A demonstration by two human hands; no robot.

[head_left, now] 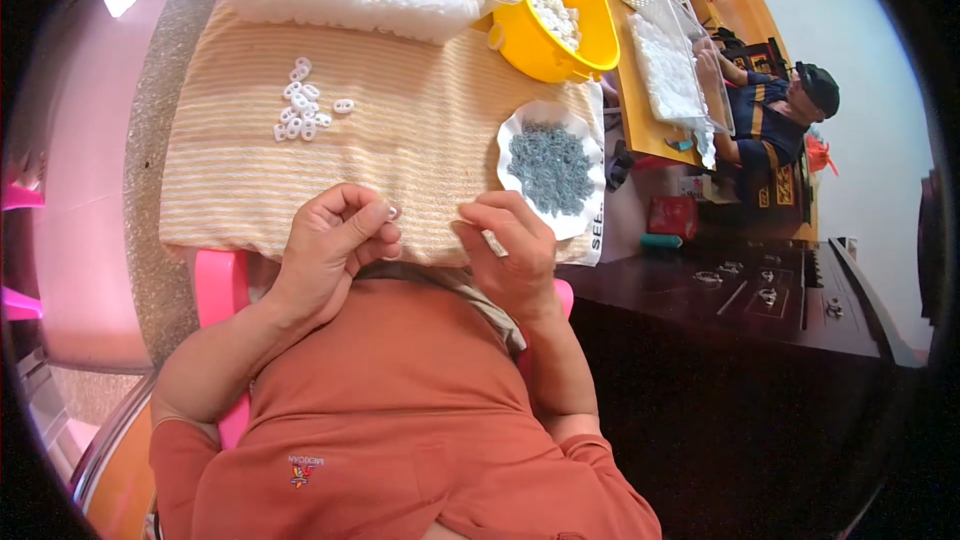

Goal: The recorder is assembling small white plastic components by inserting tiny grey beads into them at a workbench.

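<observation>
My left hand (340,245) is closed in a pinch on a small white plastic piece (393,211), only its end showing past the thumb. Level with it and a little to the right, my right hand (512,245) has thumb and forefinger drawn together; whatever lies between them is too small to make out. Beyond my left hand lies a loose group of white two-holed plastic pieces (295,120) on the striped cloth (410,150). Beside my right hand stands a white scalloped dish (512,130) of small grey-blue parts (550,168).
A clear bin (350,0) of white pieces stands at the far edge, with a yellow bucket (540,40) to its right. Another person (775,105) sits at a wooden table (645,135) at right, hands at a clear tray (665,70). Dark furniture (720,310) stands right.
</observation>
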